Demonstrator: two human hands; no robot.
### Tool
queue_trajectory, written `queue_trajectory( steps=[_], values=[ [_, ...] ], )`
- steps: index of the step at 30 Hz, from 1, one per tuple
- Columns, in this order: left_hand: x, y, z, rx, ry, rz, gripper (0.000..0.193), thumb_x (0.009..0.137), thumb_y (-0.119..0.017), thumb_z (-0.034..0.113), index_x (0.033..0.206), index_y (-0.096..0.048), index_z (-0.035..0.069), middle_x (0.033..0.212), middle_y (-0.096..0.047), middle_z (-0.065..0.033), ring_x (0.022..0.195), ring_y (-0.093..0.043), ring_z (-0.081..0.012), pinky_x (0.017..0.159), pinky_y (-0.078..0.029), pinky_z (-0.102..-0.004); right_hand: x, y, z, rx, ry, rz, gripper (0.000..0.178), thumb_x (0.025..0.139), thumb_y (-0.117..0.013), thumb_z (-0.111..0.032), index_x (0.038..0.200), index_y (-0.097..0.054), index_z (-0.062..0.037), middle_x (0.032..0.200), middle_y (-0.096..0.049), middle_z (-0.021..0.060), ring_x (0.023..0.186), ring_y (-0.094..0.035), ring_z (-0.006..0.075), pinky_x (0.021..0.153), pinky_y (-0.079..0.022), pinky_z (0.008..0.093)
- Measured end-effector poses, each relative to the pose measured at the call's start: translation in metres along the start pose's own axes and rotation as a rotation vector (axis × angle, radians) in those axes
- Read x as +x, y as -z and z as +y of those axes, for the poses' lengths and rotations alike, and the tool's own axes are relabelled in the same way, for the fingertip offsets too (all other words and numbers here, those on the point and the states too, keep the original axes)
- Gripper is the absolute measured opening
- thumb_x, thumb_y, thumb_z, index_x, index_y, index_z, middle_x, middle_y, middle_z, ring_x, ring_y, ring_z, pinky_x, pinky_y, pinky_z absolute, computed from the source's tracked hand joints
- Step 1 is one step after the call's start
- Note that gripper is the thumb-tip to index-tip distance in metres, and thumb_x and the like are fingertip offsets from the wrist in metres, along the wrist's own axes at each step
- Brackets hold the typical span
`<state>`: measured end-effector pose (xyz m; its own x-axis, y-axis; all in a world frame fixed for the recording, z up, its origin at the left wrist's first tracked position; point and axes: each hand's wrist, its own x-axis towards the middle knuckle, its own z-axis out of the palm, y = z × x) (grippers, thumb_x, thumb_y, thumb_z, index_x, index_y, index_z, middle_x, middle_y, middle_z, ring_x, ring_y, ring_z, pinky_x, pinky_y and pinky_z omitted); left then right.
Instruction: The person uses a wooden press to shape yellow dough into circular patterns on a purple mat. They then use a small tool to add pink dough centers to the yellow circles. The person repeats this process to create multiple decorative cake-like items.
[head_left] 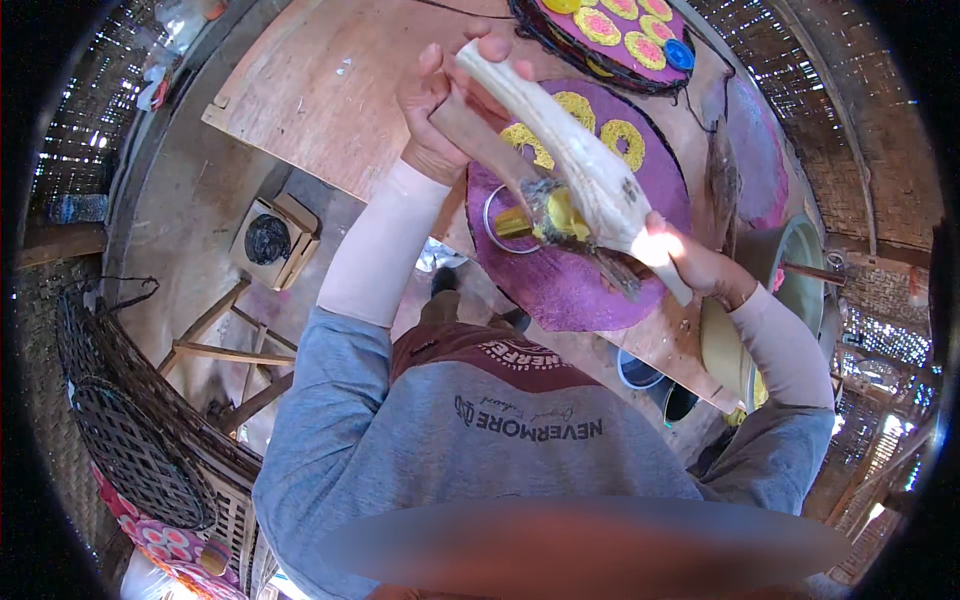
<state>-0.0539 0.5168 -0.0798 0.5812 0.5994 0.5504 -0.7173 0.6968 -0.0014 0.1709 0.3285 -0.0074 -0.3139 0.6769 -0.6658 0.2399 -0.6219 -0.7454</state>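
I hold up what looks like a two-piece wooden dough press. Its upper part is a thick pale wooden bar [555, 135], and beneath it lies a brown wooden bar [485, 145] with a yellow-smeared middle and a yellow stub pointing leftward. Closed around the upper left ends of both bars is my left hand [425, 115]. My right hand [705, 268] grips the lower right end of the pale bar, in bright sunlight. Under the press, a round purple mat [580, 300] carries several yellow dough rings [622, 145]. A thin pale ring [487, 222] shows beside the yellow stub.
The wooden table [300, 100] extends left. A second purple mat with yellow-and-pink rounds [600, 27] and a blue lid [679, 55] sits at the far side. To my right stands a large pale green tub [730, 335]. An open cardboard box [290, 265] is on the floor at left.
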Motion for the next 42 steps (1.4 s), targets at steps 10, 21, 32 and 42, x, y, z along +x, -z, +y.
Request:
queue_trajectory(
  steps=[10, 21, 32, 42],
  values=[
    [-0.004, 0.010, 0.014, 0.044, -0.060, 0.005, 0.031, 0.084, -0.050, 0.040, 0.099, -0.050, 0.013, 0.091, -0.055, -0.0019, 0.096, -0.056, -0.0307, 0.077, -0.050, -0.0475, 0.026, 0.000, 0.008, -0.107, 0.025, -0.022, 0.070, 0.087, -0.034, -0.062, 0.108, -0.055, 0.0017, 0.091, -0.059, 0.0038, 0.080, -0.053, 0.0122, 0.071, -0.042, 0.0260],
    [-0.021, 0.021, -0.016, -0.046, -0.036, 0.205, 0.030, 0.084, -0.050, 0.040, 0.093, -0.050, 0.012, 0.086, -0.054, 0.0002, 0.090, -0.056, -0.0247, 0.075, -0.049, -0.0415, -0.006, -0.003, -0.022, -0.321, -0.050, 0.182, 0.063, 0.088, -0.037, -0.058, 0.087, -0.060, -0.0001, 0.072, -0.058, 0.0006, 0.065, -0.051, 0.0118, 0.060, -0.040, 0.0306],
    [-0.008, 0.027, 0.025, -0.059, -0.014, -0.039, 0.031, 0.087, -0.047, 0.037, 0.103, -0.045, 0.011, 0.080, -0.056, 0.0048, 0.087, -0.056, -0.0225, 0.080, -0.045, -0.0449, 0.023, -0.017, -0.012, -0.391, 0.116, 0.303, 0.062, 0.085, -0.044, -0.058, 0.065, -0.058, -0.0006, 0.053, -0.045, -0.0013, 0.053, -0.043, 0.0090, 0.047, -0.033, 0.0287],
    [-0.030, 0.028, 0.007, -0.049, 0.007, 0.151, 0.064, 0.083, -0.046, 0.055, 0.122, -0.041, 0.004, 0.097, -0.056, -0.0088, 0.102, -0.052, -0.0305, 0.090, -0.041, -0.0477, -0.009, -0.014, -0.021, -0.359, 0.071, 0.230, 0.057, 0.088, -0.045, -0.052, 0.079, -0.063, 0.0011, 0.062, -0.056, 0.0023, 0.054, -0.050, 0.0090, 0.047, -0.039, 0.0250]
  ],
)
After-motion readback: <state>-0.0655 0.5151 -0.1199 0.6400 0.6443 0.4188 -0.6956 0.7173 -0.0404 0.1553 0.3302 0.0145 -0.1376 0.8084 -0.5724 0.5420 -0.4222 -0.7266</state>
